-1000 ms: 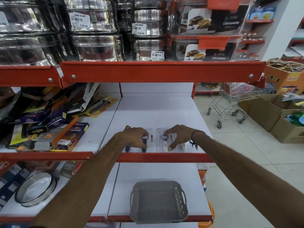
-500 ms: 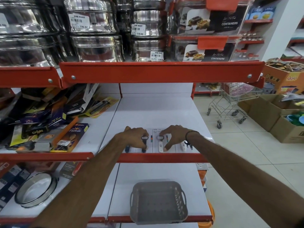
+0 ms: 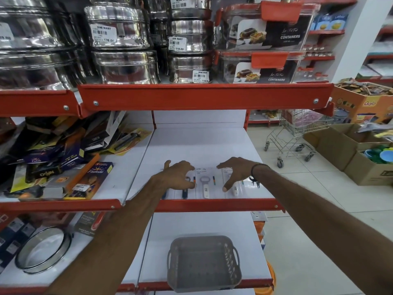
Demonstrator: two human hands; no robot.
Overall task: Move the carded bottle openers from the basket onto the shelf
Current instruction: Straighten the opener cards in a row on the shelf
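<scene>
Head view: left hand spread, fingertips on the blue openers; white openers lie mid-shelf; right hand spread beside them. A brushing finger could skew the row. Basket looks empty.

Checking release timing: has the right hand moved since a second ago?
Yes. The right hand has lifted off the white-handled carded bottle opener, fingers spread, shifting right along the red shelf edge.

Both arms reach forward, left hand and right hand spread, palms down.
</scene>
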